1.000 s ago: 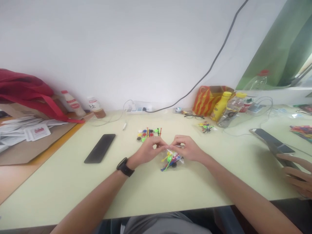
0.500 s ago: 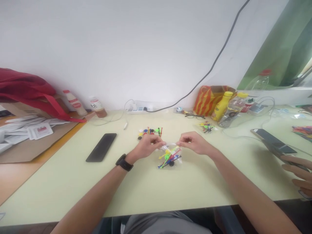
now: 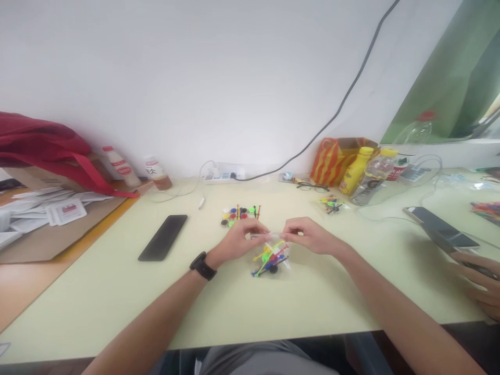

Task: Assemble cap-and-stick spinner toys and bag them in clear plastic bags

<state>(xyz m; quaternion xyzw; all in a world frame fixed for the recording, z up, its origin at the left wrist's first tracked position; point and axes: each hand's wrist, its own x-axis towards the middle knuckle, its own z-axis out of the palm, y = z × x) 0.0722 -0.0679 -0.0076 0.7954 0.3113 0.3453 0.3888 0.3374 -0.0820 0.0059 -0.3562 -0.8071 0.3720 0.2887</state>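
A clear plastic bag (image 3: 279,255) of coloured plastic sticks and round pieces is in front of me. Its upper edge is pinched between the fingertips of my left hand (image 3: 242,239) and my right hand (image 3: 308,236), which are close together. Through the film show yellow, green, red, blue and black parts. Just beyond my left hand lie loose coloured discs and sticks (image 3: 242,212) on the table. A second bag of similar pieces (image 3: 332,204) lies farther back on the right.
A black phone (image 3: 163,238) lies to the left. At the right, another person's hand (image 3: 478,281) is by a phone (image 3: 441,226). Bottles (image 3: 355,171) and a striped bag (image 3: 326,161) stand behind. White packets (image 3: 64,208) lie far left; a power strip (image 3: 222,176) is by the wall.
My two hands have come closer together along the bag's upper edge and sit slightly lower. The bag of pieces has shifted slightly down and left.
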